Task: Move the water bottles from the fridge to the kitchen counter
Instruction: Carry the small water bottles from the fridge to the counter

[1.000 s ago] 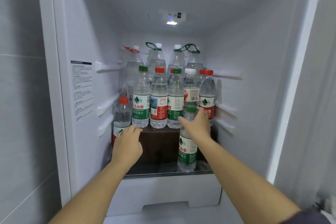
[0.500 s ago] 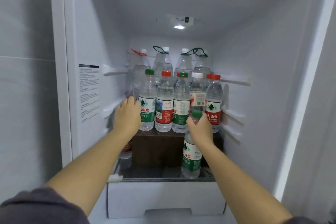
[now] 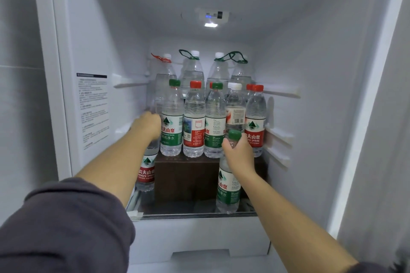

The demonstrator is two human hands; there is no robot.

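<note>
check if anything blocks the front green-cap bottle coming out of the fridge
Nothing visible: the right hand grips the green-cap bottle at the shelf's front, ahead of the brown box. The counter is out of view.

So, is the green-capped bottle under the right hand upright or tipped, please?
Upright: the green-capped bottle stands on the glass shelf, right hand gripping its neck.

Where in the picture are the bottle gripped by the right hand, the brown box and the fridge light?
gripped bottle (image 3: 228,191): head view, on its green label.
brown box (image 3: 188,175): head view, on its front face.
fridge light (image 3: 210,25): head view, on the lit panel.
</note>
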